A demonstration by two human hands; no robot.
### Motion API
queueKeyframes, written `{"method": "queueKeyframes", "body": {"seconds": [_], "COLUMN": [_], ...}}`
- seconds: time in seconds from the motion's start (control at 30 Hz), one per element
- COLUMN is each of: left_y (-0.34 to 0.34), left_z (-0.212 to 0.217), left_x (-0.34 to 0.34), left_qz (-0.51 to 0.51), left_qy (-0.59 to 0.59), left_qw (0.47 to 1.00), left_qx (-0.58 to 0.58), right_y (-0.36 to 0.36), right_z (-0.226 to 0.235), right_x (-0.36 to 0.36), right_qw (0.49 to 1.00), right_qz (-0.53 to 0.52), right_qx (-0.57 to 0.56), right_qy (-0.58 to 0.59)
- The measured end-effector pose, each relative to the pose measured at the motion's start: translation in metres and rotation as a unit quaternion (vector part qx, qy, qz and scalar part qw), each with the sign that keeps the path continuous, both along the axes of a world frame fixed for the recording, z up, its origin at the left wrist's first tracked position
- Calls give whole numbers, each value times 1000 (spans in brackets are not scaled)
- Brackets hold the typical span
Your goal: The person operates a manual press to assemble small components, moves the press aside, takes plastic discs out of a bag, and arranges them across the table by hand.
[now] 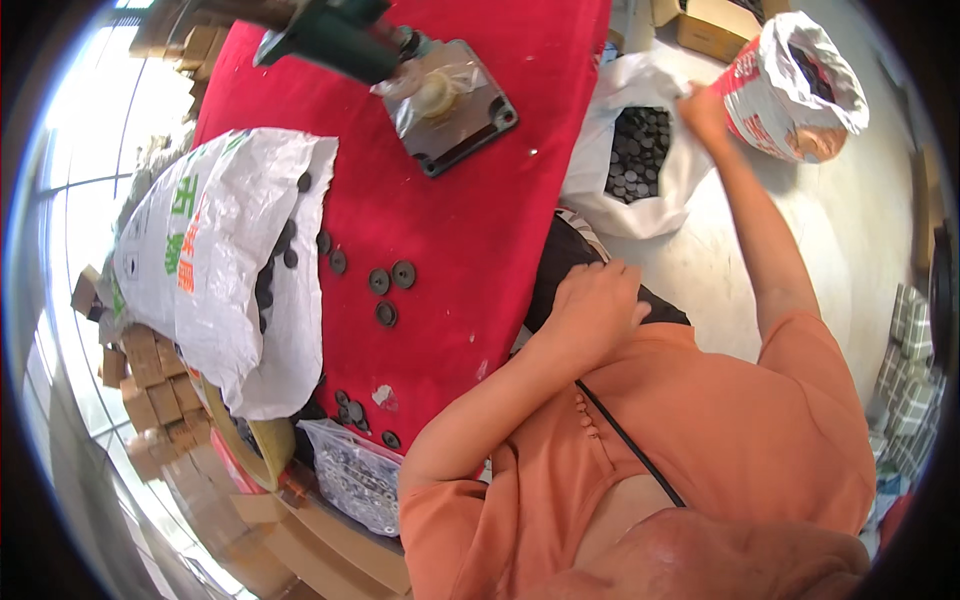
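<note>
My right hand point(703, 112) is closed on the rim of a white sack point(682, 190) to the right of the table. Black round discs point(638, 155) fill the sack's open mouth. My left hand point(600, 308) rests over my lap on dark trousers, its fingers loosely bent and holding nothing that I can see. On the red-covered table point(460, 240), several black grooved discs lie scattered, one of them a disc point(403, 274) near the middle. A printed white sack point(215, 260) lies on its side at the table's left, with more black discs at its mouth.
A dark green press point(340, 45) stands over a metal base plate point(450, 105) at the table's far end. Another printed sack point(775, 105) stands at the far right. A clear bag of small parts point(355, 475) sits by the near left edge. Cardboard boxes point(150, 380) are stacked left.
</note>
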State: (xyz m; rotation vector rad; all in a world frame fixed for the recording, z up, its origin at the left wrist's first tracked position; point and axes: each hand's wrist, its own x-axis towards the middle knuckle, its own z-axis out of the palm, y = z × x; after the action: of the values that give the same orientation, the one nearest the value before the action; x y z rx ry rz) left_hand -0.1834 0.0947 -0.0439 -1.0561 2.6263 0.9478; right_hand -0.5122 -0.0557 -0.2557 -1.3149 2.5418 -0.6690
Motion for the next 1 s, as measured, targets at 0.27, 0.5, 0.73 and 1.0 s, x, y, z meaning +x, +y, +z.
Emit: {"method": "queueKeyframes", "body": {"seconds": [0.27, 0.5, 0.73, 1.0], "left_y": [22, 85, 136, 170], "left_z": [53, 51, 32, 17], "left_x": [92, 169, 198, 236], "left_qz": [173, 361, 441, 479], "left_qy": [192, 182, 81, 130], "left_qw": [966, 876, 839, 818], "left_qx": [0, -263, -307, -291], "right_y": [-9, 72, 61, 85], "right_z": [32, 224, 211, 228], "right_x": [-66, 207, 345, 338], "right_qw": [986, 775, 736, 732], "right_qz": [157, 489, 631, 635], "right_qx": [-39, -378, -244, -223], "right_qy": [34, -130, -33, 104]}}
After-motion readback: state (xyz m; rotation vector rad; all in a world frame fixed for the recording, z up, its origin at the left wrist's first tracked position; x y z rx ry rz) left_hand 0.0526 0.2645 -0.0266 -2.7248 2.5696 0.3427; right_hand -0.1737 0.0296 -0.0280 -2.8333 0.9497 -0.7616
